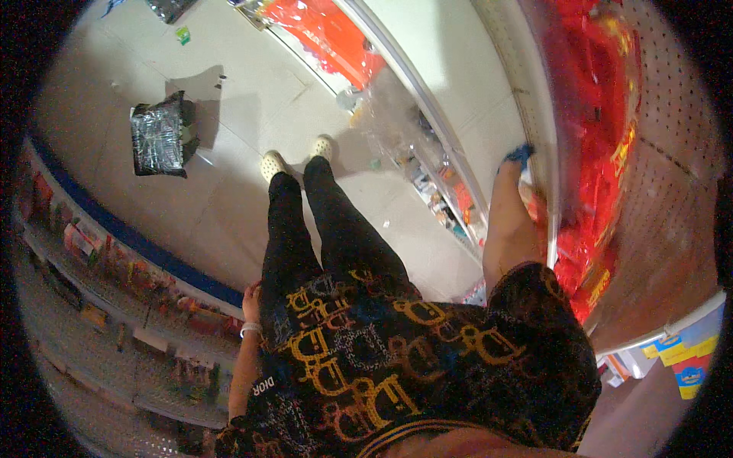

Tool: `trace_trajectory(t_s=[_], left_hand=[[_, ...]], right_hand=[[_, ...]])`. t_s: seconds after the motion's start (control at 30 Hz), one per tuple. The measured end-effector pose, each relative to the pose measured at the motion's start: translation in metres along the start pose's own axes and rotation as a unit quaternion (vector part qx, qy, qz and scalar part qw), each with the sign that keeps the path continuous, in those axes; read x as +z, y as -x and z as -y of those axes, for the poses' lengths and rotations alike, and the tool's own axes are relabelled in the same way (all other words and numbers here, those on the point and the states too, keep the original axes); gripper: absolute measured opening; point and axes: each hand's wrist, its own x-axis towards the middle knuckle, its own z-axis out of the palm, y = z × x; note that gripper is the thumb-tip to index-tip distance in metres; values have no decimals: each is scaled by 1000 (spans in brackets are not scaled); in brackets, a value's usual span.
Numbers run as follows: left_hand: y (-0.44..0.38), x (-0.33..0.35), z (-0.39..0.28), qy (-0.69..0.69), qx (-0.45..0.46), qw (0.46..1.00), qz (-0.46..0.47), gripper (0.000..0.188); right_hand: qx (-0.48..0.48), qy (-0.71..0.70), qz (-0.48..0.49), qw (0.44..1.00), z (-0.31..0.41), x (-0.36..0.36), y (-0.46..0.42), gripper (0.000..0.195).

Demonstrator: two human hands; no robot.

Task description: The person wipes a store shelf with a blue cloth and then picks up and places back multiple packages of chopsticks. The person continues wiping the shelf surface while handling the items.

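My right arm reaches out over a pale, empty-looking shelf surface (pixel 475 97). At its end my right hand (pixel 511 167) is on a crumpled blue cloth (pixel 520 153), which touches the shelf near its perforated back panel; the cloth hides most of the fingers. My left hand (pixel 251 302) hangs low beside my left thigh, with a pale band on the wrist. Its fingers are partly hidden, and nothing shows in it.
Red plastic packages (pixel 595 131) are at the right. Lower shelves hold a clear-wrapped orange package (pixel 326 34) and small goods (pixel 441 200). A black plastic-wrapped bundle (pixel 157 136) and a green wrapper (pixel 182 35) lie on the tiled floor. Stocked shelving with a blue edge (pixel 131 235) runs along the left.
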Motion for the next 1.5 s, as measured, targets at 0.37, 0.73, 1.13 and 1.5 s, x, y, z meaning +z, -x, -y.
trace_trajectory(t_s=[0.37,0.73,1.13,1.5], left_hand=[[28,3,-45,54,-43,997,-27,27],[44,28,-19,133,11,989,-70,25],[14,-17,-88,-41,38,998,-11,32],[-16,-29,-58,-103,120,987,19,28]], right_hand=[[-238,-129,-97,958,310,-39,9,41],[-367,-242,34,897,482,-83,132,32],[-549,-291,24,783,284,-52,133,21],[-301,-253,157,906,-84,24,43,37]])
